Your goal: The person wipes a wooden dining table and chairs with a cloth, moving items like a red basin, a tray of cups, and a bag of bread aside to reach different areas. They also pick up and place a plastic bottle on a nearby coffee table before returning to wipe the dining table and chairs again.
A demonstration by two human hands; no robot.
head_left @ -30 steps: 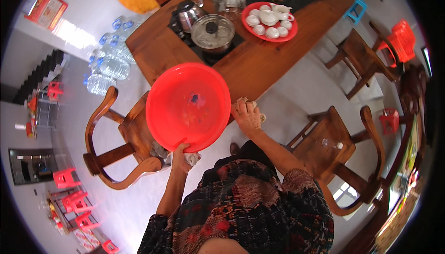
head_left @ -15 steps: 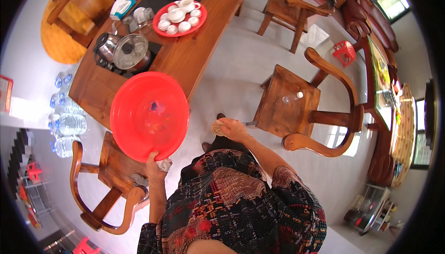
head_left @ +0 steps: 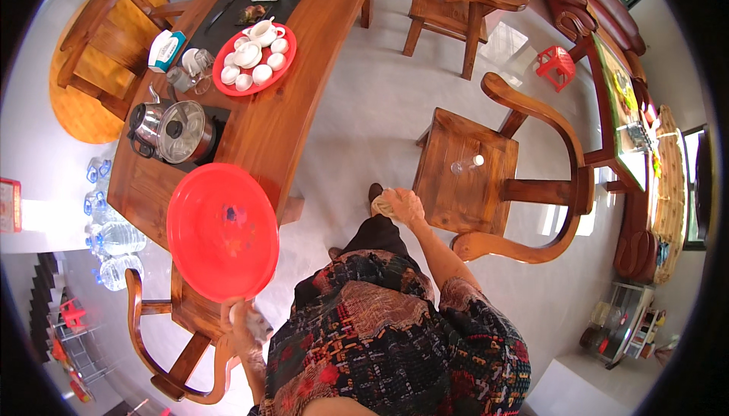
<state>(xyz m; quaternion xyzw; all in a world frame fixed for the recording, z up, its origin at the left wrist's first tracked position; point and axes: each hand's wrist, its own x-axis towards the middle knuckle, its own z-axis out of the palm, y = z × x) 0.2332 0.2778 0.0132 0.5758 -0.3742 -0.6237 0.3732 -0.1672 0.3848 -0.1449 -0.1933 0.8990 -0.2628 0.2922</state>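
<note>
Red basin (head_left: 220,237) held out by left grip (head_left: 241,325).

From my remote station I can read no text, label, number or sign in the head view. Surfaces checked: the box (head_left: 166,51), white and teal, on the table (head_left: 282,97), has side markings too small for me to read; the panel (head_left: 9,206), red-edged, at the left rim of my view, is too blurred; the basin (head_left: 201,253), red, carries a dark blue and orange print inside, in which I make out no letters
</note>
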